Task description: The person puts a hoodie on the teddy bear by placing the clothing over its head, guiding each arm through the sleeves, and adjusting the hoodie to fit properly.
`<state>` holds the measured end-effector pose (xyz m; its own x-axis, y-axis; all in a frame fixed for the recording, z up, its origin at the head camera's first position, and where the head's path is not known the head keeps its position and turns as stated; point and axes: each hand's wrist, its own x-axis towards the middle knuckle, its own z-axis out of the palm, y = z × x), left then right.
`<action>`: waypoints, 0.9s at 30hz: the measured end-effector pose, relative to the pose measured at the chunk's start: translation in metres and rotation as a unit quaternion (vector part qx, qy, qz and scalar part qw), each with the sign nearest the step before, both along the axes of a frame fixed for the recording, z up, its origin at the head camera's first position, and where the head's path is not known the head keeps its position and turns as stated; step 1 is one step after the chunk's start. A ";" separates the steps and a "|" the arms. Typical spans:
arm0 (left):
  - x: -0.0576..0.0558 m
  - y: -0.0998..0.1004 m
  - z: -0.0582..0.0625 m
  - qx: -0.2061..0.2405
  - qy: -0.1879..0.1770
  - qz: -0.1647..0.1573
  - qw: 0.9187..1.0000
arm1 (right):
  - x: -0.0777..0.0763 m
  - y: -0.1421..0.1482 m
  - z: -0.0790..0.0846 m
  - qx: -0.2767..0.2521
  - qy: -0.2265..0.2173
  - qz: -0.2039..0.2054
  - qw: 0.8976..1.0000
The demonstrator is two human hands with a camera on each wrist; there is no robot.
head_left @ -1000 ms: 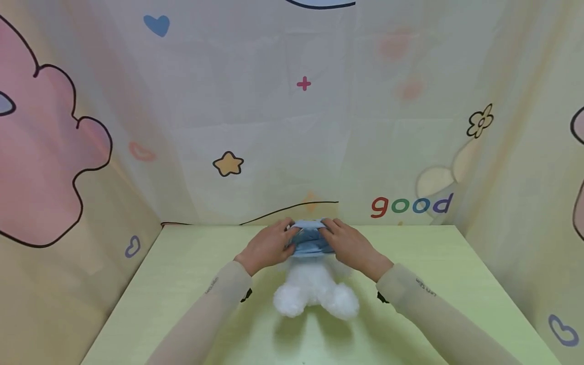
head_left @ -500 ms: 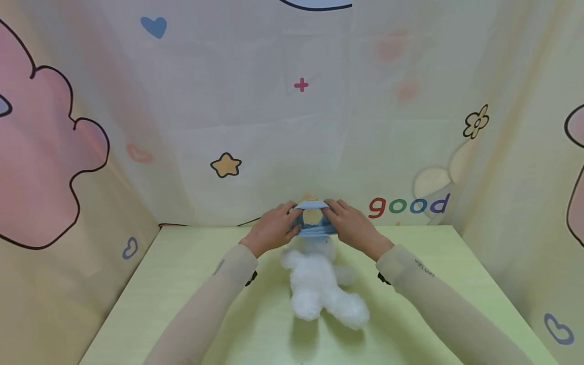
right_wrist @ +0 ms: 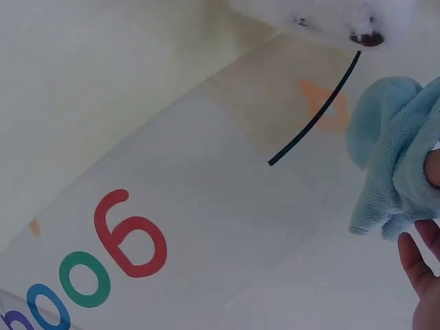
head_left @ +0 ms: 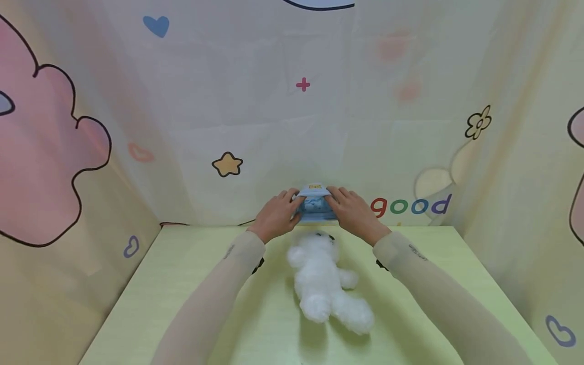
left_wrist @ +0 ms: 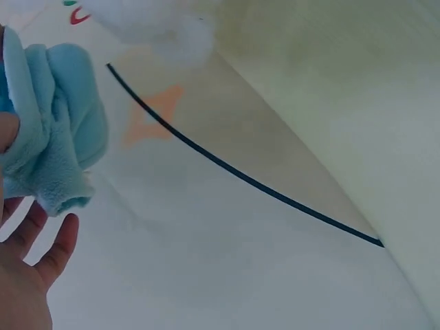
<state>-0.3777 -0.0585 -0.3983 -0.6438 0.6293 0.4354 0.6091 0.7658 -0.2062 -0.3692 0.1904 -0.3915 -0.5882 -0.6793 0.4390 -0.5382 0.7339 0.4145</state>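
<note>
Both hands (head_left: 315, 215) hold fleecy blue garment (head_left: 314, 207) above fluffy toy (head_left: 325, 284).

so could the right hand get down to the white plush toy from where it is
Probably yes: the white plush toy lies uncovered on the table just below the right hand, though that hand is gripping the blue garment with the left hand.

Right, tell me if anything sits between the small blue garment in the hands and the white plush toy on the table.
Nothing visible does. The left hand and right hand hold the small light-blue fleece garment above and behind the fluffy white plush toy, with only open air above the pale green table between them.
</note>
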 end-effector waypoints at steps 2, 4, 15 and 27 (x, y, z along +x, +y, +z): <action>-0.007 0.002 -0.005 -0.015 0.019 0.008 1.000 | -0.005 0.002 -0.004 -0.004 0.005 -0.003 1.000; -0.012 0.004 -0.011 -0.029 0.030 0.013 0.999 | -0.010 0.004 -0.011 -0.008 0.009 -0.008 1.000; -0.028 0.006 -0.058 -0.011 0.032 0.030 0.999 | -0.024 0.001 -0.052 0.015 0.026 -0.025 0.999; -0.035 0.013 -0.090 -0.023 0.058 0.037 0.997 | -0.028 0.004 -0.084 0.014 0.014 -0.032 0.999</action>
